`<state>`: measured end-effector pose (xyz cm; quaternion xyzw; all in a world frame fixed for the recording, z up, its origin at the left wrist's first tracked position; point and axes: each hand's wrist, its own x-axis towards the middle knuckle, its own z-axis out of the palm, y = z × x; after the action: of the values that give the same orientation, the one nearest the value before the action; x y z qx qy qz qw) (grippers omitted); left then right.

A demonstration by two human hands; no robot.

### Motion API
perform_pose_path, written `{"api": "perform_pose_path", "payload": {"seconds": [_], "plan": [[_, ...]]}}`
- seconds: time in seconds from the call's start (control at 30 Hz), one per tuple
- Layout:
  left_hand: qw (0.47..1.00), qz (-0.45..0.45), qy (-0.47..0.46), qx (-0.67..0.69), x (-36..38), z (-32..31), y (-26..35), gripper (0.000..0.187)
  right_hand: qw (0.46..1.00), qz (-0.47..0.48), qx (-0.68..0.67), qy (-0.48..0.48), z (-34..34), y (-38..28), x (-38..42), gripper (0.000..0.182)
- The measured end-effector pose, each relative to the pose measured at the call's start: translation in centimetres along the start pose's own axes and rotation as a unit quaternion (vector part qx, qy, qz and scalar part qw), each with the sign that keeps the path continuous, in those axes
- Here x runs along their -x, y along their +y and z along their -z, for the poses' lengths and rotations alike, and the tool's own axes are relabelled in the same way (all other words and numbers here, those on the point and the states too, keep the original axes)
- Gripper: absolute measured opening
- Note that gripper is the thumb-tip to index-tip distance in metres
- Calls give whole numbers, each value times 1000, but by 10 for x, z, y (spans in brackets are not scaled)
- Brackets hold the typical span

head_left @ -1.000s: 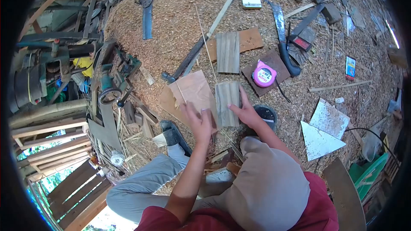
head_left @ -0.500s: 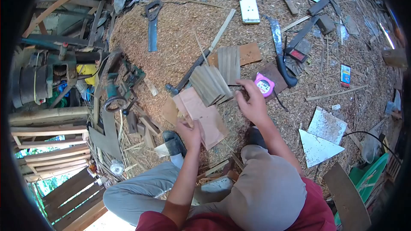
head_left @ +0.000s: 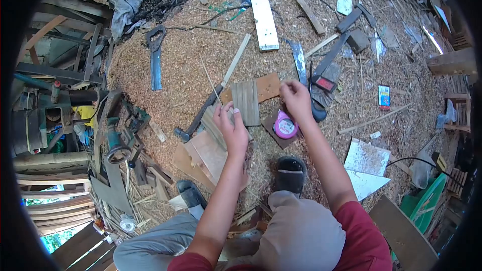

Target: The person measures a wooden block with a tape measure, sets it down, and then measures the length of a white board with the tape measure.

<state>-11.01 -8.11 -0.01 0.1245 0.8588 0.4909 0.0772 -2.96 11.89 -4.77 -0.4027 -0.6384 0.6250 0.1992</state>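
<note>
My left hand (head_left: 232, 129) grips a bundle of thin grey wood slats (head_left: 213, 124) just above tan cardboard sheets (head_left: 207, 154) on the sawdust ground. A second set of grey slats (head_left: 246, 101) lies flat just beyond it, partly on a brown board (head_left: 267, 86). My right hand (head_left: 297, 101) hovers with fingers curled, above a pink tape measure (head_left: 284, 126) that rests on a dark square board. I see nothing held in it. A machete (head_left: 301, 65) lies right beside that hand.
A hammer (head_left: 200, 116) lies left of the slats. Farther off are a blue hand saw (head_left: 155, 61) and a white plank (head_left: 262, 12). A power tool (head_left: 118, 143) and scrap wood crowd the left; white panels (head_left: 370, 156) lie to the right. My sandalled foot (head_left: 289, 173) is below the tape.
The slat bundle passed from my right hand to my left, which let go of the cardboard. My right hand moved over the tape measure. The view shifted up and right.
</note>
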Motion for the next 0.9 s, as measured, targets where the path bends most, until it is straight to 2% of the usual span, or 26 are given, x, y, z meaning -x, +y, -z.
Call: {"api": "perform_pose_path", "payload": {"seconds": [0.07, 0.17, 0.2, 0.23, 0.27, 0.3, 0.4, 0.53, 0.73, 0.77, 0.87, 0.9], "plan": [[1000, -11, 8, 15, -10, -4, 2, 29, 963, -179, -201, -7, -11, -17, -32, 36], [999, -3, 26, 32, -15, -2, 17, 27, 972, -146, -183, 14, -40, 6, -89, 49], [999, 4, 30, 38, -16, -2, 17, 27, 996, -44, -14, 73, -46, -4, -98, 51], [998, 11, 33, 44, -17, -2, 16, 27, 978, 58, 151, 135, -52, -14, -100, 54], [998, 19, 35, 47, -17, 0, 14, 26, 918, 154, 309, 195, -58, -23, -102, 57], [998, 16, 33, 43, -18, 2, 12, 26, 922, 149, 317, 165, -60, -32, -106, 66], [999, 25, 20, 37, -15, 6, 4, 26, 899, 130, 393, 142, -70, -42, -114, 69], [998, 48, 18, 37, -14, 6, -2, 24, 879, 73, 454, 126, -78, -44, -122, 55], [996, 73, 9, 52, -2, 11, -1, 24, 903, 95, 378, 179, -77, -44, -119, 42], [996, 70, 7, 46, -1, 13, 0, 24, 912, 129, 336, 195, -73, -45, -117, 42], [995, 83, 5, 55, 6, 22, 6, 23, 957, 114, 166, 211, -62, -54, -101, 41], [989, 105, -8, 102, 7, 27, 9, 23, 972, 86, 80, 204, -57, -56, -92, 37]]}}
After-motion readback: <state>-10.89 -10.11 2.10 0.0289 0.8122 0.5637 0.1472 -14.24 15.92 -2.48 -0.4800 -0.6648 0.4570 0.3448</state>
